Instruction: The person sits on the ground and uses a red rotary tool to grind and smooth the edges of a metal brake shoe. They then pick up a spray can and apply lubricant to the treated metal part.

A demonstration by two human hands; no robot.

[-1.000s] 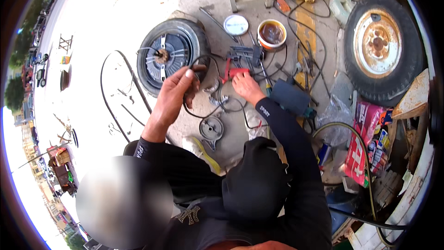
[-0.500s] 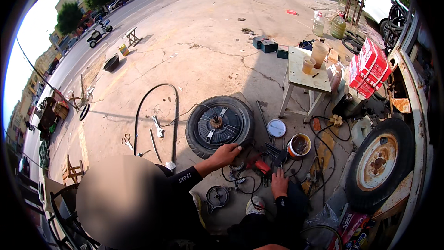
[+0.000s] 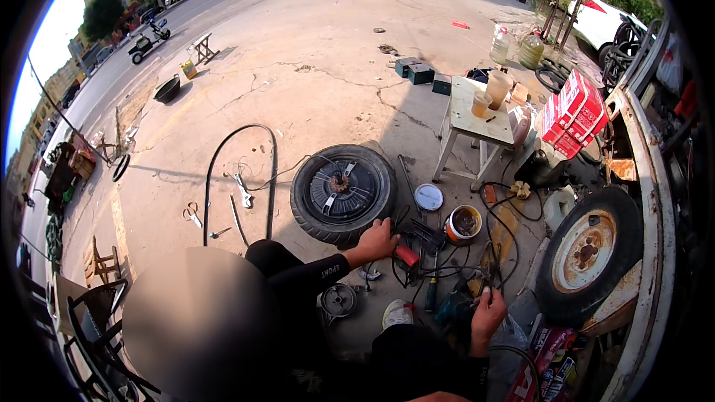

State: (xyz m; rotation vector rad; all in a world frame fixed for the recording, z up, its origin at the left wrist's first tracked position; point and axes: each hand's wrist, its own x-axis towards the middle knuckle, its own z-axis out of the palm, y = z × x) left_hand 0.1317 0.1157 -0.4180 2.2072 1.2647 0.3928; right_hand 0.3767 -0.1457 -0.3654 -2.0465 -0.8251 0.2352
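Note:
My left hand (image 3: 376, 242) is closed on a black cable beside the hub-motor wheel (image 3: 342, 190), which lies flat with a wire from its axle. A red tool (image 3: 406, 255) lies just right of this hand. My right hand (image 3: 485, 316) is closed on something dark and thin that I cannot make out, beside a teal power tool (image 3: 450, 311). A tub of brown grease (image 3: 463, 223) stands among cables and hand tools, near a white lid (image 3: 429, 197). A round metal plate (image 3: 339, 300) lies below my left hand.
A stool (image 3: 473, 115) with cups stands behind, beside red cartons (image 3: 570, 119). A rusty-rimmed wheel (image 3: 588, 253) leans at the right. Scissors (image 3: 192, 214), a wrench (image 3: 242, 190) and a long hose (image 3: 212, 164) lie at left. A road with vehicles runs beyond.
The view tilted up from the hands to show the yard. In the last half second my right hand moved right and down from beside the red tool to the teal tool.

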